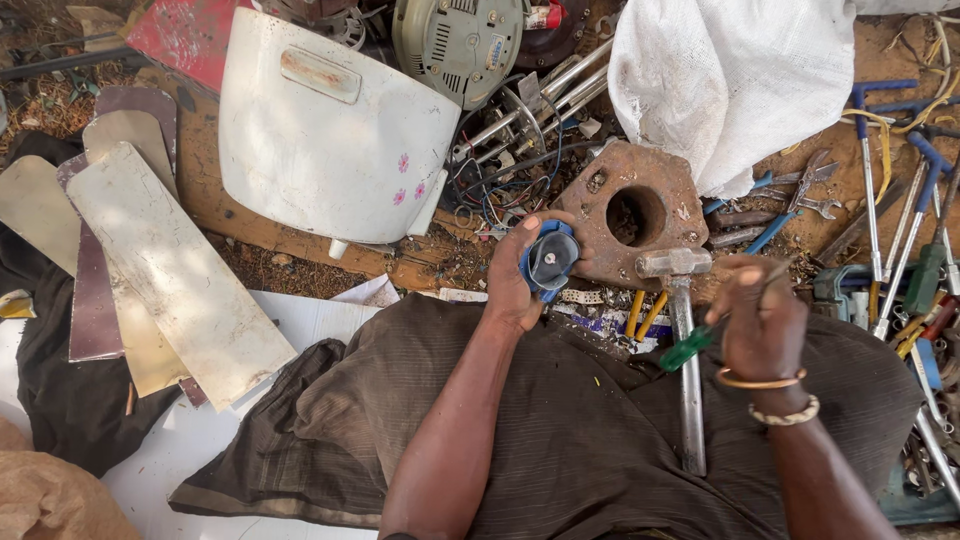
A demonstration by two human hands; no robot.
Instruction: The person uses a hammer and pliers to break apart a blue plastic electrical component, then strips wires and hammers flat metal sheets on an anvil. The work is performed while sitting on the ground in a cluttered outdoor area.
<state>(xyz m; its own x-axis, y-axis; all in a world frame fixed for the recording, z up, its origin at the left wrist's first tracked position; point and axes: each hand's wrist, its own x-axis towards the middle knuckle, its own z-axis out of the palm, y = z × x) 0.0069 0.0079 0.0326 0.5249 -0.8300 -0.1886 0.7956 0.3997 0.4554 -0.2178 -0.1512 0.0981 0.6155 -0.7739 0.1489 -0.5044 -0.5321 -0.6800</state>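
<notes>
My left hand [515, 275] grips a small round blue part [549, 259] with a dark centre and a metal pin, held up over my lap. My right hand [757, 318] is closed on a screwdriver with a green handle [686, 350]; its shaft runs up through my fingers to the right. The two hands are apart, roughly a hand's width. A metal hammer [682, 330] lies between them, head at the top, handle running down across my brown trousers [590, 430].
A rusty metal block with a round hole [640, 215] sits just beyond the hands. A white plastic cover [325, 130], fan blades [150, 260], a white sack [735, 80], tangled wires [500, 195], and spanners and blue-handled tools [890, 200] lie around on the dirt.
</notes>
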